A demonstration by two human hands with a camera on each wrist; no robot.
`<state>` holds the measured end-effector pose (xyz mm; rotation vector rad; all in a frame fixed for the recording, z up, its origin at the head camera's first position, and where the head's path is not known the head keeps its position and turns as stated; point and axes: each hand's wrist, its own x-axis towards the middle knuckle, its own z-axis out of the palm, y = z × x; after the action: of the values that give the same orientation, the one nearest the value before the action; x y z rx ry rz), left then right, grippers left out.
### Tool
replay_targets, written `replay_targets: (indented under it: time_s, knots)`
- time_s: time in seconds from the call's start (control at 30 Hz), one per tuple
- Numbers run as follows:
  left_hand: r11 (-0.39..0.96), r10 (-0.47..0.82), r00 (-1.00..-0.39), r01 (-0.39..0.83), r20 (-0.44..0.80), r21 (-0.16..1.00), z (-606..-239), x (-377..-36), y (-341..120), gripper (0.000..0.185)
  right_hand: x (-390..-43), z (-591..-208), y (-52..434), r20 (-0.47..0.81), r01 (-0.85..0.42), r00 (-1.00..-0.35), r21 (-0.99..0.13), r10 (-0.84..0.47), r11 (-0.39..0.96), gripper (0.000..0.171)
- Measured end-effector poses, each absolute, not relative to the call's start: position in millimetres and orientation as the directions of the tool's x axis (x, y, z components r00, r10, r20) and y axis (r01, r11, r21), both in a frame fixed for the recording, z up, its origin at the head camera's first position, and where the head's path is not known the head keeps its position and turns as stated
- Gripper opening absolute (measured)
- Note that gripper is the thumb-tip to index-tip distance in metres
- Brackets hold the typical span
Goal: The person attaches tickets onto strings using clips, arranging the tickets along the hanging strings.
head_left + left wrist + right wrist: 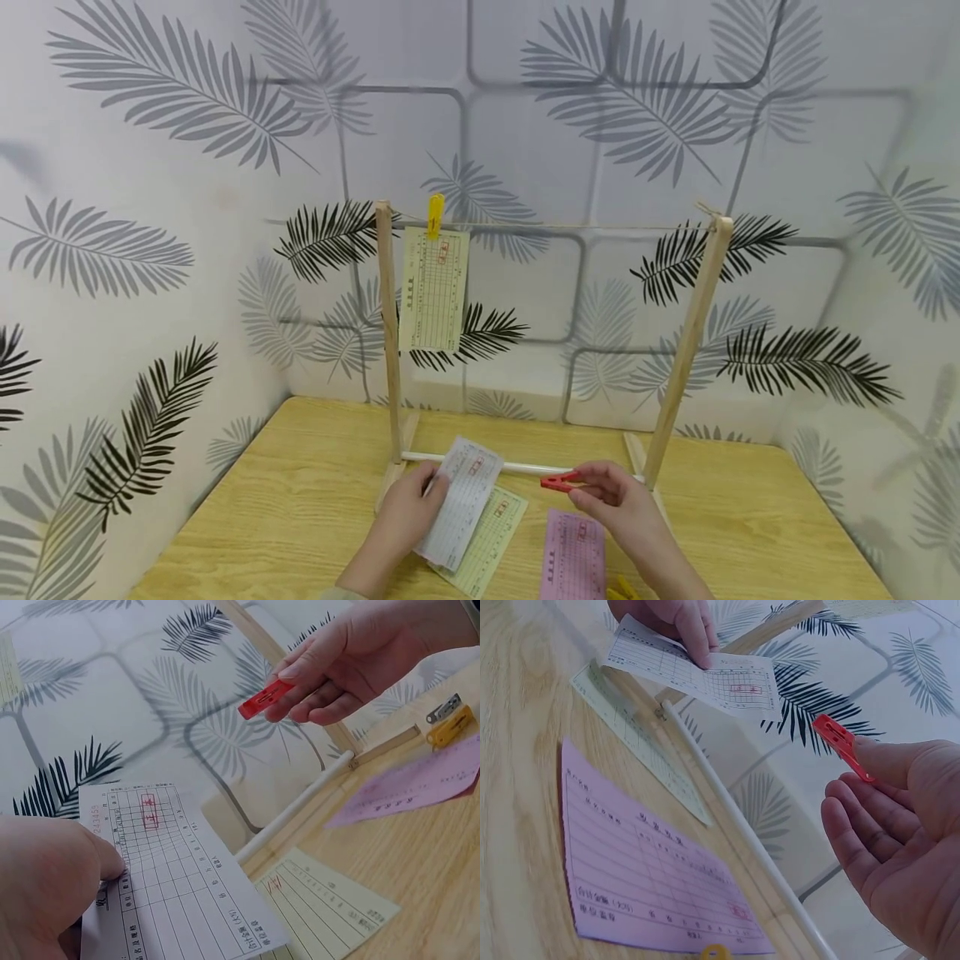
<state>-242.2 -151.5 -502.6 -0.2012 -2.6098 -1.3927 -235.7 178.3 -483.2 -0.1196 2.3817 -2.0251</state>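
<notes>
Bench (pixel 300 508) is light wood, boxed in by leaf-print walls (pixel 150 250) on three sides. Near its far edge stands a wooden rack (pixel 390 333): two posts, a string (pixel 570 226) between the tops, a white rod (pixel 525 467) low across the feet. A yellow peg (pixel 435 215) on the string, close to the rack's left post, clips a pale yellow slip (pixel 434 289) that hangs flat below it.

Your left hand (pixel 405 517) is near the front edge, just in front of the rack's left foot. Its grip is pinched on a white slip (pixel 461 502), thumb on top as the left wrist view shows; the slip is lifted and tilted, top end over the white rod. Under it, flat on the bench, lies a green slip (pixel 487 542), partly covered. A pink slip (pixel 573 557) lies flat just right of that, at the front edge, below your right hand (pixel 622 504).

Your right hand's grip pinches a red peg (pixel 560 482) between thumb and fingertips; peg points left toward the white slip, close to it but apart. It's held off the bench, just in front of the rod. Can't tell if the peg's mouth is open.

More yellow pegs (pixel 448 726) lie on the bench beyond the pink slip's end, by your right wrist.
</notes>
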Motion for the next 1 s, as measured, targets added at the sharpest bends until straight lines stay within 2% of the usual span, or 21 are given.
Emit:
replay_targets:
  time_s: [0.27,0.53,1.0]
  knots:
    - [0.541,0.054,-0.965,0.243,0.256,0.805,-486.6,-238.2,-148.7,0.015,-238.1,-464.7,174.5,0.114,-0.123,-0.991,-0.984,-0.075,0.129,0.036]
    - [0.497,0.069,-0.955,0.284,0.289,0.82,-466.2,-237.7,-140.7,0.015,-244.1,-432.6,173.6,0.21,-0.232,-0.966,-0.962,-0.15,0.143,0.038]
    - [0.347,0.084,-0.938,0.343,0.335,0.873,-433.6,-239.0,-127.9,0.018,-255.3,-367.6,170.3,0.372,-0.409,-0.911,-0.87,-0.178,0.275,0.036]
